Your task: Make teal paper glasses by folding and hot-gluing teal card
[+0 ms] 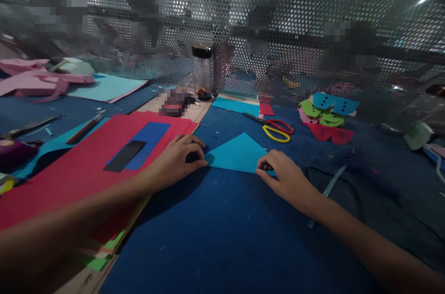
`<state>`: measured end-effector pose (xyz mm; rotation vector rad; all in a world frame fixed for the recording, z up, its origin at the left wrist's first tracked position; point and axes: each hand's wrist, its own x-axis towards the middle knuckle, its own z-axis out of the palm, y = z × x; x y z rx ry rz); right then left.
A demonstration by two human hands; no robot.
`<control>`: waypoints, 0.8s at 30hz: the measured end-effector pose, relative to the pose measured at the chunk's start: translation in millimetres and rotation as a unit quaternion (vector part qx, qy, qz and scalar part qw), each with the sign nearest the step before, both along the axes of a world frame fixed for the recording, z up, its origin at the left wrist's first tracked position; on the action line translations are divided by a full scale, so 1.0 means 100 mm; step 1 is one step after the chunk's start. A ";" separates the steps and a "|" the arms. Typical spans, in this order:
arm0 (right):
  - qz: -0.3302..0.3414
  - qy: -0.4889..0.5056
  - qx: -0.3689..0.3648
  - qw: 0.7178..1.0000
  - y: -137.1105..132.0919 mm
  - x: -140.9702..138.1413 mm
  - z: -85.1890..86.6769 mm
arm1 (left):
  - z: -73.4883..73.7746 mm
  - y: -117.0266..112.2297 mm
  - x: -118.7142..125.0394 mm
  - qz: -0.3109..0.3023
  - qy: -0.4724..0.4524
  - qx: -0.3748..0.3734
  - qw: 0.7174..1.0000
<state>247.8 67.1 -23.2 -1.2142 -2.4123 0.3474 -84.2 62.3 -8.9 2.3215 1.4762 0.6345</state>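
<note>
A light blue sheet of paper (238, 154), folded to a triangle with its peak pointing away from me, lies on the dark blue table cover. My left hand (182, 157) pinches its left corner between thumb and fingers. Near the right end of the lower edge, my right hand (278, 169) has thumb and curled fingers closed on the paper, hiding most of that corner. Just beyond the paper lie scissors (274, 129) with one red and one yellow handle loop.
Red paper sheets (86, 155) are stacked at left, bearing a black strip (125, 156) and blue strip. A jar (202, 71) stands before a perforated metal screen (229, 20). Cut paper shapes (328, 115) lie at right, near a glue gun (371, 173) with its cable.
</note>
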 end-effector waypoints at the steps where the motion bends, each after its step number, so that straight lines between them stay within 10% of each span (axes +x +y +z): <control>1: -0.001 0.000 0.000 1.000 0.00 0.00 0.00 | 0.00 0.00 0.00 0.000 0.002 0.000 1.000; 24: -0.004 0.001 0.002 1.000 0.00 -0.01 0.01 | 0.00 -0.05 0.17 -0.031 -0.014 0.032 0.999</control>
